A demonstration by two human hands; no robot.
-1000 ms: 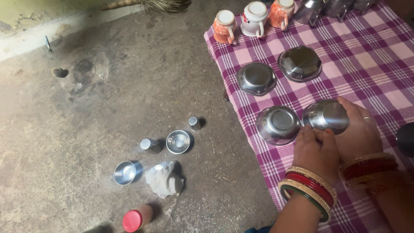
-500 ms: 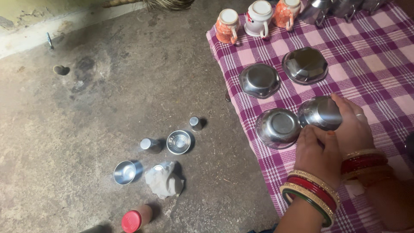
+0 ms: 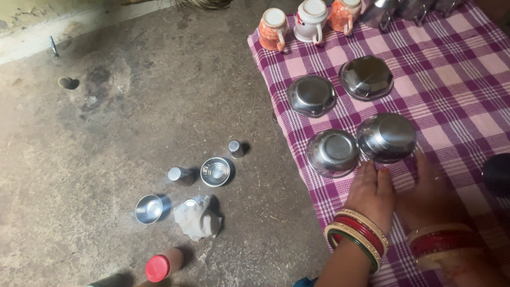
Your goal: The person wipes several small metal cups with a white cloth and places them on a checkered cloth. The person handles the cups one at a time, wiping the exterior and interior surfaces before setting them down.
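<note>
Closest in, both hands rest flat on the checked cloth (image 3: 467, 90), bangles stacked at each wrist. The left hand (image 3: 373, 194) lies palm down with its fingers pressed together, the tips stopping just short of the gap between two upturned steel bowls. The right hand (image 3: 427, 194) sits beside it, fingers (image 3: 421, 159) loosely spread and pointing up at the right bowl (image 3: 386, 136). Neither hand grips anything; whether the right fingertips actually touch that bowl's rim I cannot tell, but they are just beside it. The left bowl (image 3: 333, 152) lies a little ahead of the left fingertips, apart from them, and its edge meets the right bowl's edge.

Off the cloth, on the bare floor (image 3: 133, 106) to the left, stand a red-capped bottle (image 3: 162, 264), a crumpled white rag (image 3: 197, 218), a small steel cup (image 3: 150, 208) on its side, a round steel lid (image 3: 216, 171) and two little steel tumblers (image 3: 180, 174).

Farther up the cloth sit two more upturned bowls, one (image 3: 312, 95) to the left and a larger faceted one (image 3: 366, 77) to its right, well apart from the hands. At the far edge stands a row of three mugs (image 3: 311, 20), orange, white and orange, with steel vessels beyond them cut off by the frame.
</note>
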